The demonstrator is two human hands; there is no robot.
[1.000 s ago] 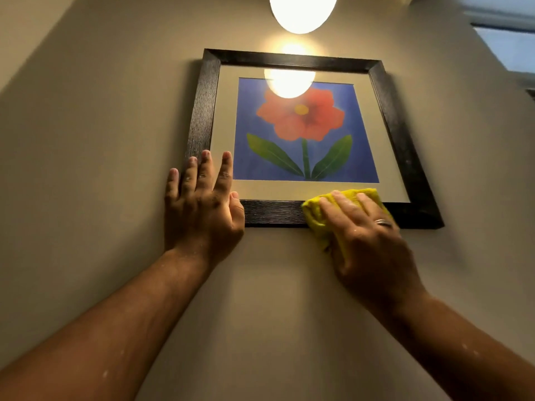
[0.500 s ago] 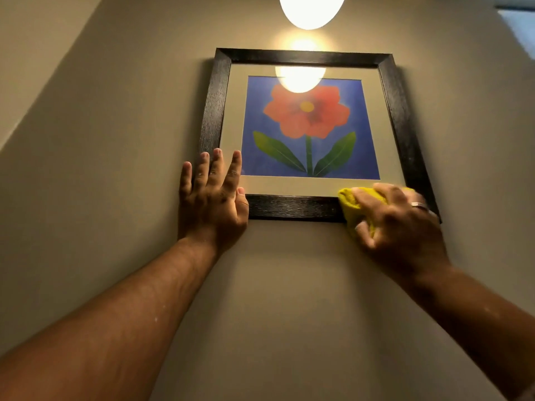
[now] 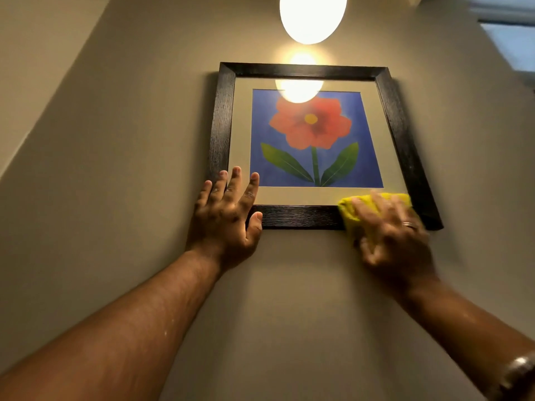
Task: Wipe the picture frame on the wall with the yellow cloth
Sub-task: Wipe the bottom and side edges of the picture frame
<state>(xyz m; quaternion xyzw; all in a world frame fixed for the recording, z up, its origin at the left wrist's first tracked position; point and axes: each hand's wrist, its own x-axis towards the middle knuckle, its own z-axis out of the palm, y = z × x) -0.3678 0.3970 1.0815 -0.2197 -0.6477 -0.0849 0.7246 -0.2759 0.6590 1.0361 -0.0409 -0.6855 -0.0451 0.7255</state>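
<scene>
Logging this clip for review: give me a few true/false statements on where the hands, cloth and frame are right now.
1. The right hand presses the yellow cloth on the bottom rail of the black wooden picture frame. True.
2. The left hand holds the cloth. False: it is spread flat on the frame's lower left corner, empty.
3. The cloth is at the frame's top edge. False: it is near the lower right corner.
4. The glowing round lamp is reflected in the glass. True.
5. The picture shows a red flower on blue. True.
</scene>
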